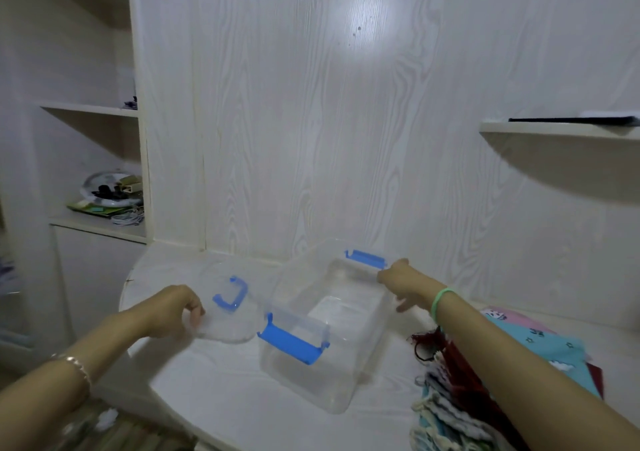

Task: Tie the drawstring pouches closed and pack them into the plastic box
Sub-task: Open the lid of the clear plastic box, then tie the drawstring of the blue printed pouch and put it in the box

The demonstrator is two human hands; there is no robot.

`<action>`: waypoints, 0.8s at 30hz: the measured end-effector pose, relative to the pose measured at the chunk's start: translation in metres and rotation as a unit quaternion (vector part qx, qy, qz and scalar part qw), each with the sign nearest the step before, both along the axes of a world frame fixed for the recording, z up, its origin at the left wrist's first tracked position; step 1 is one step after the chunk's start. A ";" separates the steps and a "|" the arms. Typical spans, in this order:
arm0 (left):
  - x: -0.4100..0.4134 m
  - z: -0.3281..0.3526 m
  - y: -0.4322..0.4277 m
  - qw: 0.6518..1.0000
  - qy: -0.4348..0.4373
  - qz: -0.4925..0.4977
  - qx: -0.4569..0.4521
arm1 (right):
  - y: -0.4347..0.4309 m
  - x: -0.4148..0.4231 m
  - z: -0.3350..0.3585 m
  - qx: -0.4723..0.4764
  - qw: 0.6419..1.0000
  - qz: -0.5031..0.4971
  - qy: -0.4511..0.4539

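Observation:
A clear plastic box [346,385] with blue clasps stands open and empty in the middle of the white table. Its clear lid [228,326], with a blue handle, lies flat to the left of the box. My left hand [176,312] pinches the lid's near left edge. My right hand [405,284] grips the box's far right rim beside the rear blue clasp. A heap of drawstring pouches [446,391], dark red, teal and pale patterned, lies at the right under my right forearm, partly hidden.
The white table [214,391] curves away at its left and front edges. A wood-grain wall rises right behind the box. Left shelves hold a round white dish and cables [110,191]. A small wall shelf [561,135] juts out at upper right.

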State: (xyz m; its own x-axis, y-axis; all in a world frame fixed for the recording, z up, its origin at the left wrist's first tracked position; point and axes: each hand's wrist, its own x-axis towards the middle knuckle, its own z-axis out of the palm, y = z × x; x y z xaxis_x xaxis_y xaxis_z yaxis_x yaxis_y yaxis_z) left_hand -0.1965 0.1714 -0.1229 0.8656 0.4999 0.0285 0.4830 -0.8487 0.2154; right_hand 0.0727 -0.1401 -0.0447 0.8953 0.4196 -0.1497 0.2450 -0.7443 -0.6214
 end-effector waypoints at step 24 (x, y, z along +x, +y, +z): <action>0.060 0.107 -0.065 0.907 -0.368 0.058 -0.197 | 0.029 -0.016 0.019 0.177 0.977 0.104 0.052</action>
State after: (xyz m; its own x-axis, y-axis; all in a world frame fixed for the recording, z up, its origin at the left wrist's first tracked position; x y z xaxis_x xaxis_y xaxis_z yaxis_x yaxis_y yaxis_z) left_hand -0.1364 0.1061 -0.0156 0.6261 0.6828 0.3764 0.1667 -0.5889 0.7908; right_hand 0.0562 -0.1107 -0.0260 0.7727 0.6330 -0.0472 0.2907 -0.4190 -0.8602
